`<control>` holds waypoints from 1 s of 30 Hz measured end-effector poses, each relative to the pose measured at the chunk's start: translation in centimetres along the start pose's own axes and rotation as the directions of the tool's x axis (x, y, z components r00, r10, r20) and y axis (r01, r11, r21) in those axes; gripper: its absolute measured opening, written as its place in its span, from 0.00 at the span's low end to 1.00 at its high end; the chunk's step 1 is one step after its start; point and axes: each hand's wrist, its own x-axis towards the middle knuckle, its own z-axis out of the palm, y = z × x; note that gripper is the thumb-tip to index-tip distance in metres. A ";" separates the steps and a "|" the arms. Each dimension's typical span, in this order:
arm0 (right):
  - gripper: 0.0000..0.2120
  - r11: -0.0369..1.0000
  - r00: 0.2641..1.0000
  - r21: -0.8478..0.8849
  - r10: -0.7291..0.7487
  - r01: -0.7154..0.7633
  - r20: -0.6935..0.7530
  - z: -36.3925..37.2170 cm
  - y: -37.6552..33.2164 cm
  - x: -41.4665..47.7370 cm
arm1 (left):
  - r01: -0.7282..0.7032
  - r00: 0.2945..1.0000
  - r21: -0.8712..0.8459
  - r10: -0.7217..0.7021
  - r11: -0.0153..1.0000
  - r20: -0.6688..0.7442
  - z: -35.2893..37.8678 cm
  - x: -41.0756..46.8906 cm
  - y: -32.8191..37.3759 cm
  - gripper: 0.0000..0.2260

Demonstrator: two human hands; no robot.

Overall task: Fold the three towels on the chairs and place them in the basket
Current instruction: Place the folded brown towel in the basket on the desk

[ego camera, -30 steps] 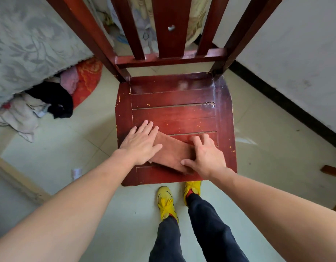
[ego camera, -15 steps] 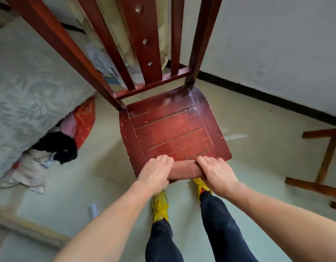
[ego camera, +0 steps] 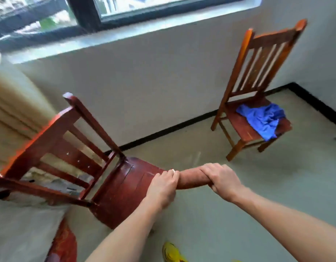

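A folded brown towel [ego camera: 191,177] is held in the air just past the right edge of the near red chair [ego camera: 123,188]. My left hand [ego camera: 163,186] grips its left end and my right hand [ego camera: 222,181] grips its right end. Over by the wall stands a second wooden chair [ego camera: 244,127], with a crumpled blue towel [ego camera: 262,118] lying on its seat. No basket is in view.
A white wall with a black baseboard [ego camera: 163,129] runs behind both chairs, under a window [ego camera: 125,8]. A bed with pale bedding [ego camera: 15,224] lies at the left, a red cloth [ego camera: 64,246] beside it. My yellow shoe [ego camera: 171,252] is below.
Both hands have lifted the folded brown towel off the near chair's seat and carried it to the right. My view has swung up and right, bringing the second chair with the blue towel into sight.
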 end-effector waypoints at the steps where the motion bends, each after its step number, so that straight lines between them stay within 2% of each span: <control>1: 0.26 0.999 0.998 -0.002 0.050 -0.050 -0.036 -1.5 1.8 -2.1 | -0.050 0.999 0.036 0.050 0.998 0.003 -1.5 0.9 2.5 0.16; 6: 0.29 0.969 0.963 -0.055 0.232 -0.242 -0.138 -6.9 9.1 -12.4 | -0.285 0.957 0.106 0.290 0.953 -0.029 -5.7 4.6 14.0 0.16; 11: 0.25 0.867 0.862 -0.058 0.480 -0.494 -0.164 -11.7 17.6 -29.0 | -0.514 0.847 0.158 0.528 0.843 -0.060 -8.5 6.4 32.1 0.16; 15: 0.22 0.774 0.768 -0.062 0.610 -0.630 -0.198 -15.0 22.8 -41.5 | -0.651 0.740 0.195 0.670 0.734 -0.052 -9.2 6.5 46.2 0.18; 18: 0.21 0.691 0.681 -0.050 0.694 -0.721 -0.233 -17.4 26.1 -50.2 | -0.741 0.641 0.212 0.765 0.637 -0.058 -9.8 6.4 56.3 0.18; 22: 0.22 0.526 0.518 -0.044 0.813 -0.849 -0.266 -18.9 30.9 -61.8 | -0.844 0.496 0.234 0.869 0.483 -0.008 -10.4 6.1 70.2 0.20; 26: 0.24 0.396 0.394 -0.048 0.881 -0.917 -0.263 -20.5 34.4 -70.0 | -0.904 0.353 0.266 0.935 0.336 0.020 -10.4 6.6 81.3 0.19; 30: 0.23 0.202 0.202 -0.033 0.933 -0.979 -0.297 -22.1 38.2 -79.7 | -0.949 0.143 0.289 0.989 0.125 0.043 -10.1 6.6 95.0 0.20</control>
